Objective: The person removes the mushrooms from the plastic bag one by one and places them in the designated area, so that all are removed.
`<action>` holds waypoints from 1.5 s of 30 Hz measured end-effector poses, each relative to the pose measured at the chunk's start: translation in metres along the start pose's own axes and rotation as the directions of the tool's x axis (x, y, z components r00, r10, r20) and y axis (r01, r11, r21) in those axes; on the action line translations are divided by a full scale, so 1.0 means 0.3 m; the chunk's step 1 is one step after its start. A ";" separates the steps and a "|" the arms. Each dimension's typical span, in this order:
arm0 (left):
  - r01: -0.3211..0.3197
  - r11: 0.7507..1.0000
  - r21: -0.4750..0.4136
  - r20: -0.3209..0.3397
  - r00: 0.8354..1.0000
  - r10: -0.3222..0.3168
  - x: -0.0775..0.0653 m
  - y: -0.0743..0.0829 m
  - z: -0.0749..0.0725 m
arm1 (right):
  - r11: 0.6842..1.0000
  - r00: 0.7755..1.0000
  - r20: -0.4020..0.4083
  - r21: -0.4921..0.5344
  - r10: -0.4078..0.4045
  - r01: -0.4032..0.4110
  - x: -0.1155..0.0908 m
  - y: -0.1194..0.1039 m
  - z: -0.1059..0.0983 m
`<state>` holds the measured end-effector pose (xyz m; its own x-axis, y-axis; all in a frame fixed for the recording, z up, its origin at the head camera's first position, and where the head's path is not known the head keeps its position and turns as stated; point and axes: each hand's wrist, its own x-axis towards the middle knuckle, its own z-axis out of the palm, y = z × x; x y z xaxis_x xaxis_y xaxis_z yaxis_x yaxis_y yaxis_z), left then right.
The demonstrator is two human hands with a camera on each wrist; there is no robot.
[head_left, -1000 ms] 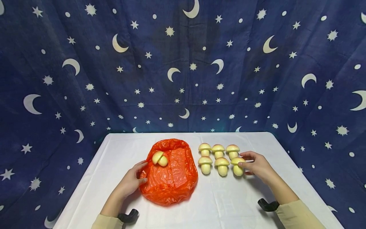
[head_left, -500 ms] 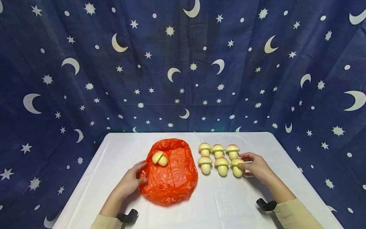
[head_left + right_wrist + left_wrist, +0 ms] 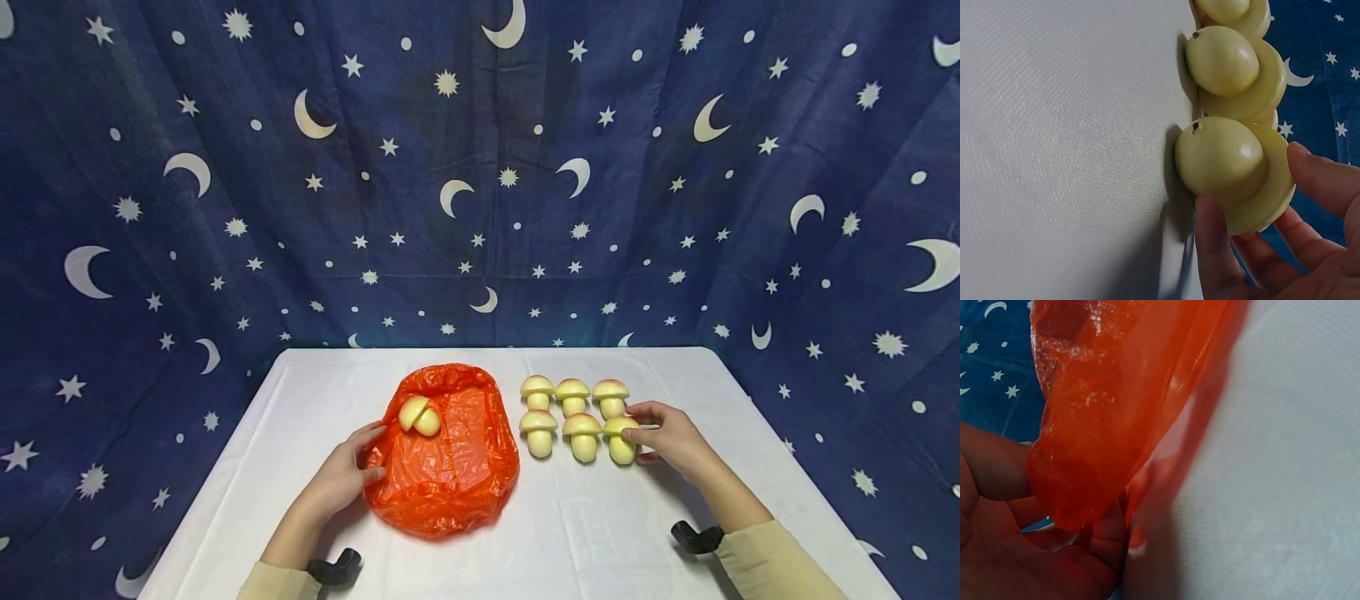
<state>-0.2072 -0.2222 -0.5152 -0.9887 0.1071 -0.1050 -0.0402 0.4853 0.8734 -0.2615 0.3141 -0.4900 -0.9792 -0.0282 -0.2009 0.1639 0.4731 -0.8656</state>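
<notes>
A toy mushroom (image 3: 621,450) with a pale yellow cap and stem lies at the right end of the front row. My right hand (image 3: 675,437) holds it by the cap; in the right wrist view the thumb is on one side of the cap and the fingers (image 3: 1213,231) are on the other. An orange-red plastic bag (image 3: 465,458) lies spread open to the left, its edge rolled round. One mushroom (image 3: 420,417) lies tipped inside it. My left hand (image 3: 343,475) holds the bag's left rim, with the film (image 3: 1104,425) between thumb and fingers.
Several more mushrooms (image 3: 582,446) lie in two short rows between the bag and my right hand, caps facing away. A white cloth covers the table (image 3: 600,542). Behind hangs a dark blue curtain (image 3: 480,150) with moons and stars.
My right hand has shifted slightly left, and the mushroom it holds has moved with it towards its neighbour. The left hand and bag stay put.
</notes>
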 end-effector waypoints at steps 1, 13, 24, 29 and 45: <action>0.001 1.000 -0.001 0.000 1.000 -0.001 0.000 0.000 0.000 | 1.000 1.000 0.003 -0.004 -0.007 0.007 0.000 0.001 0.000; 0.006 1.000 -0.007 0.002 1.000 -0.006 0.004 -0.006 0.006 | 1.000 1.000 0.009 0.009 -0.016 0.016 0.000 0.001 0.008; -0.006 1.000 -0.005 -0.002 1.000 0.006 0.008 -0.007 0.007 | 1.000 1.000 0.007 0.023 -0.011 0.011 0.004 0.002 0.018; 0.003 1.000 -0.007 -0.001 1.000 -0.003 0.006 -0.002 0.007 | 0.999 1.000 0.006 0.036 -0.005 0.004 -0.002 -0.006 0.013; 0.003 1.000 -0.002 -0.001 1.000 -0.003 0.004 -0.006 0.005 | 0.999 1.000 0.012 0.053 -0.011 0.010 -0.025 -0.001 -0.030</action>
<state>-0.2081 -0.2217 -0.5176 -0.9887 0.1053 -0.1071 -0.0432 0.4836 0.8742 -0.2553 0.3223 -0.4842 -0.9795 -0.0438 -0.1966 0.1597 0.4257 -0.8907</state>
